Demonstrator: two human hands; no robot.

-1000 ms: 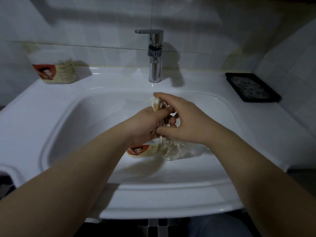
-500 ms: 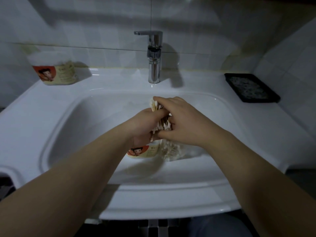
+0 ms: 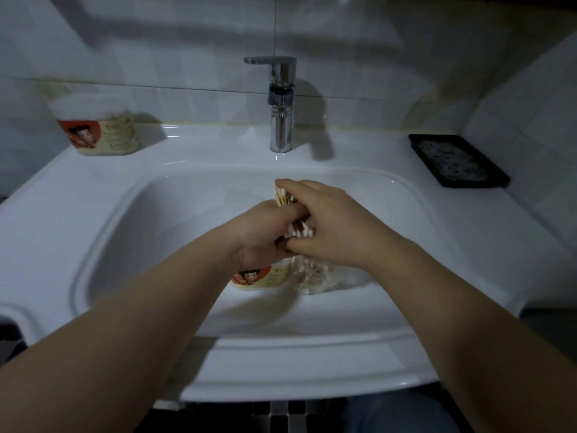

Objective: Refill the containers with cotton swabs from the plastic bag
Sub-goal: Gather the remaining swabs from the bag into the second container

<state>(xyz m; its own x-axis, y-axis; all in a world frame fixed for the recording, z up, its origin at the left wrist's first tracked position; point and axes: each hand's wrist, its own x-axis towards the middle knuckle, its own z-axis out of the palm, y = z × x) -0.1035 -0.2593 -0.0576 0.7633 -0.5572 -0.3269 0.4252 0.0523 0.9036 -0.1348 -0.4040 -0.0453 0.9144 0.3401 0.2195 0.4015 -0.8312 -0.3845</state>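
A bundle of cotton swabs [image 3: 299, 230] with wooden sticks and white tips is held over the sink basin. My left hand [image 3: 263, 235] grips the bundle from the left, and my right hand [image 3: 334, 226] closes round it from the right and above. Under my hands, in the basin, stands a small container [image 3: 259, 278] with a red cartoon label. Beside it on the right lies a clear plastic bag [image 3: 315, 276] holding more swabs. A second container [image 3: 96, 128] with the same label stands on the sink's back left ledge.
The white sink [image 3: 125, 214] fills the view, with a chrome faucet [image 3: 279, 104] at the back middle. A black tray [image 3: 457, 160] lies on the back right ledge. Tiled walls close in behind and at the right.
My right hand has shifted a little on the swab bundle, and white swab tips now show between the two hands. The container and bag have not moved.
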